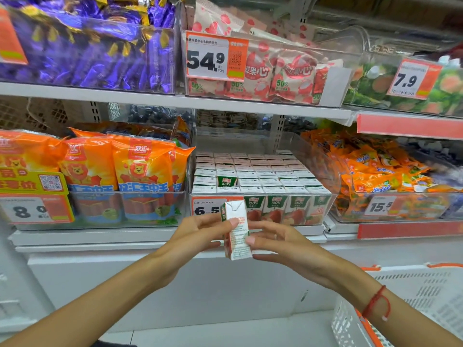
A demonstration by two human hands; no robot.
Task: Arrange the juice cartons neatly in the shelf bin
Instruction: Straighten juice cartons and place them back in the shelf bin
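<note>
A small white juice carton (236, 231) with green and red print is upright in front of the lower shelf. My left hand (200, 236) grips its left side, thumb on the face. My right hand (278, 242) pinches its right edge with thumb and fingertips. Behind it, a clear shelf bin (328, 204) holds several rows of the same cartons (253, 174) standing upright. One gap in the second row from the front shows the green face of a carton (226, 182). A 6.5 price tag (206, 209) is on the bin's front.
Orange sausage packs (140, 169) fill the bin to the left, orange snack bags (375, 171) the bin to the right. Candy bins sit on the shelf above (175, 98). A white plastic basket (411, 304) with orange handles stands at the lower right, beside my right forearm.
</note>
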